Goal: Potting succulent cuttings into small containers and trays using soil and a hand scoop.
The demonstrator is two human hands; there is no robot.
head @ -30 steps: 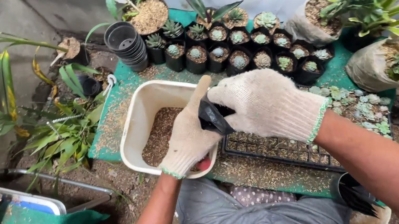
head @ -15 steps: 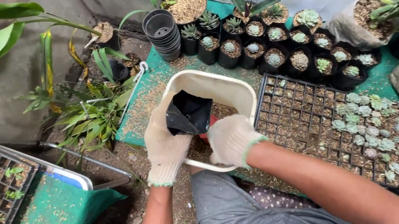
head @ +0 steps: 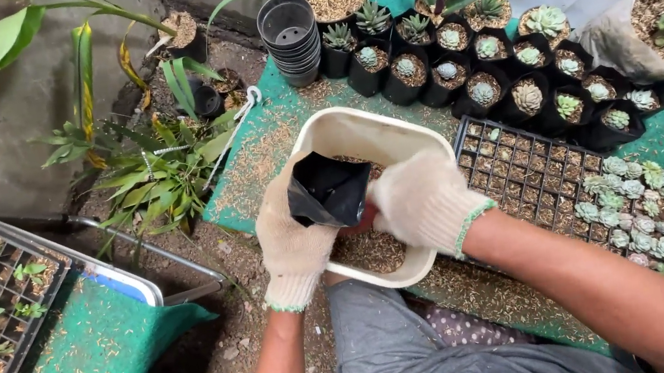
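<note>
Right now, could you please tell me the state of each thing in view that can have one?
Left hand: gloved, gripping the bag.
Right hand: gloved, at the bag's base.
Bag: black, open, tilted over the tub.
Tub: white, part filled with soil mix.
Pot stack: nested, empty on top.
Tray: near cells hold only soil, far cells hold succulents.
Potted succulents: upright, planted.

Green mat [head: 272, 147] bears tub [head: 359, 133], pots [head: 477, 92], tray [head: 543, 171].

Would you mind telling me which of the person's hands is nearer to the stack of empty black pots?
The left hand. It sits below the stack of empty black pots, gripping the black pot, while the right hand lies farther over, beside the seedling tray.
</note>
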